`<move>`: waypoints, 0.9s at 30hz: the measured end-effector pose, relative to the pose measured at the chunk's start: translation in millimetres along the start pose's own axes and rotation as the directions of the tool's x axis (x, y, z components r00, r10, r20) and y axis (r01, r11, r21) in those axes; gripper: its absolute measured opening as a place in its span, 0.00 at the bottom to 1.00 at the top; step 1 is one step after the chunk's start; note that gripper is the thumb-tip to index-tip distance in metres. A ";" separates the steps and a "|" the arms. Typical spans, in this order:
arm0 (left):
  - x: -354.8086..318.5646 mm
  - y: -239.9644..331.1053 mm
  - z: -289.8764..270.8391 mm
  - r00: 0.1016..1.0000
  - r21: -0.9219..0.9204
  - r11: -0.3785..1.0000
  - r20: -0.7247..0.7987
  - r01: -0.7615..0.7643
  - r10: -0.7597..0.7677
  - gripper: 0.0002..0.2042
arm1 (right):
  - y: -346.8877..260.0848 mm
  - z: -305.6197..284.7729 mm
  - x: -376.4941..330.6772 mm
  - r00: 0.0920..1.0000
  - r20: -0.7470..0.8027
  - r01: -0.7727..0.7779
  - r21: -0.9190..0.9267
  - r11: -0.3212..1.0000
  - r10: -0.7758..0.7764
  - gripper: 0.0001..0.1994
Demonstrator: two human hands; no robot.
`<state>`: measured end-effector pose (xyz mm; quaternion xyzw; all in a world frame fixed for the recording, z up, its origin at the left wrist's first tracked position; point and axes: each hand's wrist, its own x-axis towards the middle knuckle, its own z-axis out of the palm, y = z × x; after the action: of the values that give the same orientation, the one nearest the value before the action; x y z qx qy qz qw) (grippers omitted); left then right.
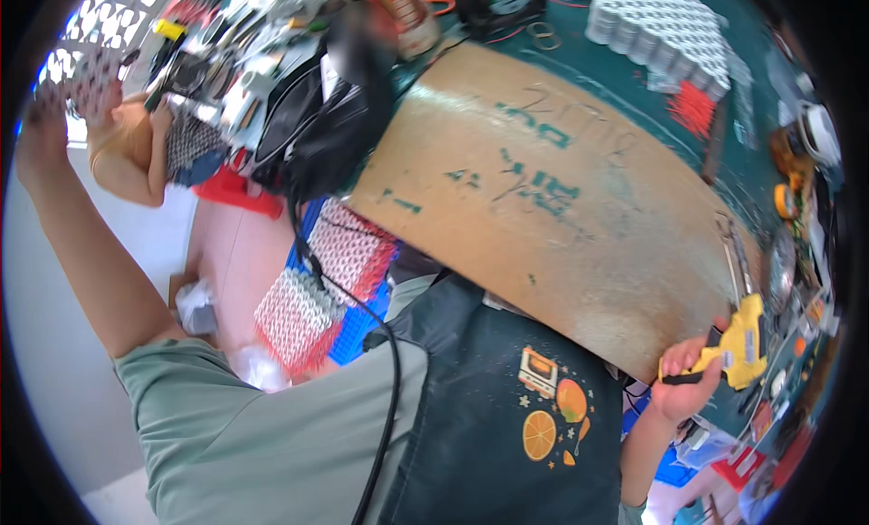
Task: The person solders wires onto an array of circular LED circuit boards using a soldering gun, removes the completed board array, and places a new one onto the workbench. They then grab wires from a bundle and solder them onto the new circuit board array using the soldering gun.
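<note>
My left arm reaches out to the far left. At the picture's rim my left hand is blurred, and a pale block with rows of reddish dots hangs beside its fingers, apparently held by them. My right hand wraps its fingers around the handle of a yellow and black pistol-grip tool at the right end of a worn brown board. Green marks and pencil writing cover this board.
A black bag sits left of the board. Below it, a blue crate holds white-and-red blocks. Grey blocks and red sticks lie on the green table. Another person sits at left. A black cable crosses my apron.
</note>
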<state>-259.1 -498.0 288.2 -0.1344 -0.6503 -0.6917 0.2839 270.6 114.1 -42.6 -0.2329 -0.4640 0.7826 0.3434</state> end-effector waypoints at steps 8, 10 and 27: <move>-199.1 -158.8 -332.4 0.677 0.091 0.834 -0.634 0.545 -0.373 0.15 | -3.3 4.0 3.5 0.997 0.073 0.019 -0.101 0.995 -0.011 0.31; -287.9 -225.9 -330.9 0.529 -0.014 0.747 -0.697 0.664 -0.483 0.13 | -4.6 6.3 3.9 0.998 0.045 0.037 -0.132 0.991 -0.031 0.30; -534.8 -393.3 -205.7 0.330 0.137 0.329 -0.682 0.934 -0.652 0.28 | -5.8 6.7 2.7 0.991 0.108 0.095 -0.212 0.973 -0.074 0.30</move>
<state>-15.4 -584.9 -356.8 0.4896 -0.6792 -0.5421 0.0711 266.2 114.3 -34.5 -0.2096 -0.5726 0.7227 0.3254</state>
